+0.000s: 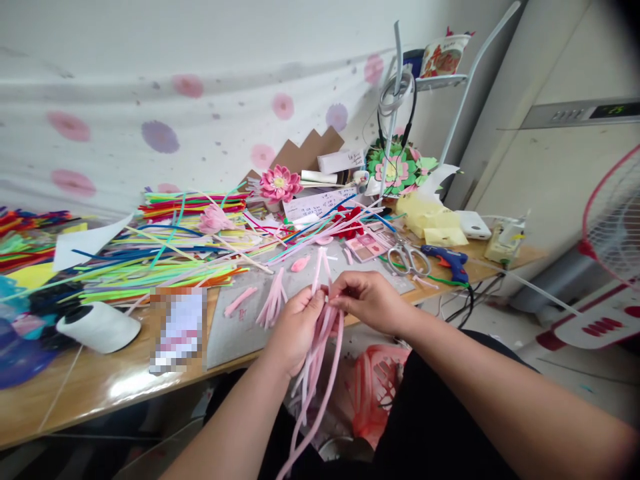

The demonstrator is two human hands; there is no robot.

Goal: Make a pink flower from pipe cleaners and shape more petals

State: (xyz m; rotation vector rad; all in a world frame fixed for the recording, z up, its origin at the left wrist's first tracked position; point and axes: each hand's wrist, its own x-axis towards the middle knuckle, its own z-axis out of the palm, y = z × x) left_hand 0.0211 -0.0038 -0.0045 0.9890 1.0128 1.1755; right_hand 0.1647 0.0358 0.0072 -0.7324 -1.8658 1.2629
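My left hand (299, 327) is closed around a bundle of pale pink pipe cleaners (317, 360), whose long ends hang below the table edge. Pinched fingers of my right hand (367, 300) hold the same bundle near its top, close beside my left thumb. Two short ends stick up above the fingers. Left of my hands, on a grey mat (225, 343), lie a fan of pale pink strips (273, 300), a small pink strip (241, 302) and a pink petal shape (301, 264).
Piles of coloured pipe cleaners (150, 280) cover the table's left. A white thread cone (100, 328) is at front left. Scissors (409, 259) and a blue glue gun (447, 261) lie right. Behind is a pink flower (280, 183); a red basket (377, 387) sits below.
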